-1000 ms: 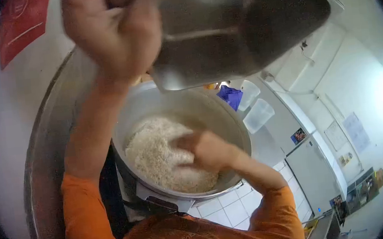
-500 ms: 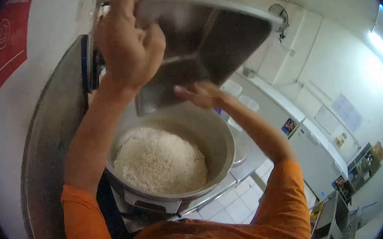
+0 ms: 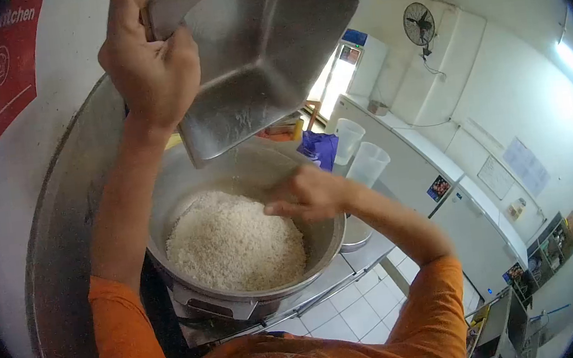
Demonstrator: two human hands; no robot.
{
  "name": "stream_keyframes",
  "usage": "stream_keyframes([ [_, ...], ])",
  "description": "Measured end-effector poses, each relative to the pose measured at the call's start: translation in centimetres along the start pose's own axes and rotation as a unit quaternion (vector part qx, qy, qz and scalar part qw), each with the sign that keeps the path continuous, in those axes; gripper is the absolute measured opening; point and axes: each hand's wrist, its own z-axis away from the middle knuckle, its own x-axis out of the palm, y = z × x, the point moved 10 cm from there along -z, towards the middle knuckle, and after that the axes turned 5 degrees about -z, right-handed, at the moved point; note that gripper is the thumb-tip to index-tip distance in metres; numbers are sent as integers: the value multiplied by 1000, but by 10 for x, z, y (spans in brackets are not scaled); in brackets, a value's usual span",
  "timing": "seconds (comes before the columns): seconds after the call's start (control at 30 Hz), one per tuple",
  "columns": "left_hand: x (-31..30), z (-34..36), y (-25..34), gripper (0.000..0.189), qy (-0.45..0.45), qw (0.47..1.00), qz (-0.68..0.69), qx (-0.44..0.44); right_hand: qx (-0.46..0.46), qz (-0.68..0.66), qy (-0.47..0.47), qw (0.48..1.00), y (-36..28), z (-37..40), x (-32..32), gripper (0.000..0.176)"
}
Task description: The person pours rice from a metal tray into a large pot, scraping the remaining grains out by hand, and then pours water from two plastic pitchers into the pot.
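From my end of the link, the nearest things are the wearer's orange sleeves (image 3: 124, 329), with both arms raised over the work. The left hand (image 3: 153, 71) is clenched on the edge of a deep metal pan (image 3: 314, 43), holding it tipped, its hollow turned towards my camera and its lower edge above the pot's far side. What has just changed is the right hand (image 3: 312, 194): half a second ago it was up at the pan's wall, and now it has dropped over the pot. I take that to mean the pan is largely cleared. The right fingers look partly curled; I see nothing in them, but the palm is hidden, so I cannot tell how far they are closed.

Below, the wide round pot (image 3: 322, 241) holds a heap of pale, rice-like grain (image 3: 234, 244), mounded away from the bare inner wall on the right. The pan shows only whitish streaks on its lower wall.

Beyond the pot are a purple bag (image 3: 320, 149) and two clear plastic containers (image 3: 350, 137), whose contents I can't make out. Farthest off, a fan (image 3: 418, 24) hangs on the wall.
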Motion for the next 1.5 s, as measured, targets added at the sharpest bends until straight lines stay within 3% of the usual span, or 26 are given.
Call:
stream_keyframes([
  [0.1, 4, -2, 7, 28, -21, 1000, -4, 5, -194, 174, 352, 899, -20, 10, -79, 54],
  [0.2, 6, -1, 20, 29, -28, 999, 39, 3, -52, 71, 302, 949, 44, -27, -82, 58],
  [0.27, 6, -1, 25, 29, -16, 999, 50, 7, -39, 277, 443, 852, 57, -31, -52, 66],
  [0.33, -2, 0, 24, 30, 8, 999, 49, 18, 23, 201, 338, 919, 36, -23, -11, 70],
  [0.37, 1, 3, 24, 30, -2, 997, 60, 43, -7, 1, 182, 983, 26, -19, 28, 72],
  [0.4, 4, 4, 26, 30, -20, 995, 73, 69, -36, -200, 12, 979, 10, -9, 63, 74],
  [0.43, 8, 0, 30, 30, -25, 994, 66, 81, -106, -378, -288, 873, -28, 14, 98, 73],
  [0.47, 11, -1, 31, 30, -14, 991, 118, 56, -178, -242, -109, 948, -41, 13, 63, 71],
  [0.5, 15, 0, 31, 31, -5, 985, 171, 28, -233, -97, 82, 964, -54, 24, 29, 69],
  [0.53, 18, 1, 31, 28, -20, 994, 105, -21, -214, -135, 196, 947, -43, 20, -1, 65],
  [0.63, 39, 6, 54, 31, -26, 992, 119, 32, -44, -208, 489, 846, 20, 0, -67, 61],
  [0.73, 74, 19, 92, 31, -37, 992, 113, 31, 32, -214, 531, 819, 54, -34, -69, 59],
  [0.8, 91, 27, 111, 35, -9, 986, 157, 61, -63, -302, 458, 834, 50, -32, -66, 60],
  [0.87, 112, 31, 120, 32, -34, 993, 95, 56, -153, -394, 330, 844, 42, -17, -32, 60],
  [0.93, 128, 38, 126, 30, -63, 996, -31, 60, -258, -350, 224, 872, 31, 27, 32, 63],
  [0.97, 133, 45, 125, 30, -66, 995, -41, 66, -289, -331, -58, 897, 24, 43, 102, 66],
  [1.0, 142, 53, 127, 30, -77, 991, -42, 97, -299, -328, -62, 894, 32, 70, 111, 66],
  [1.1, 175, 73, 171, 30, -74, 985, -81, 136, -214, -31, 249, 944, 82, 160, 72, 46],
  [1.13, 181, 75, 180, 30, -31, 982, -146, 118, -214, -33, 254, 943, 104, 184, 65, 46],
  [1.17, 186, 79, 189, 30, 6, 974, -207, 97, -193, -250, 365, 876, 148, 219, 36, 39],
  [1.2, 192, 82, 196, 32, 49, 973, -217, 55, -155, -448, 455, 754, 204, 250, 26, 33],
  [1.27, 222, 94, 200, 33, 65, 987, -146, -21, -19, -542, 556, 630, 296, 287, 48, 32],
  [1.37, 281, 151, 228, 38, 97, 983, -32, -153, 16, -697, 507, 506, 373, 344, 73, 52],
  [1.4, 303, 180, 229, 39, 82, 975, -10, -206, 27, -692, 506, 514, 387, 368, 81, 52],
  [1.47, 352, 243, 243, 41, 56, 958, 17, -281, 176, -720, 548, 388, 427, 439, 137, 62],
  [1.5, 375, 280, 256, 41, 44, 951, 21, -307, 178, -682, 551, 447, 432, 474, 133, 76],
])
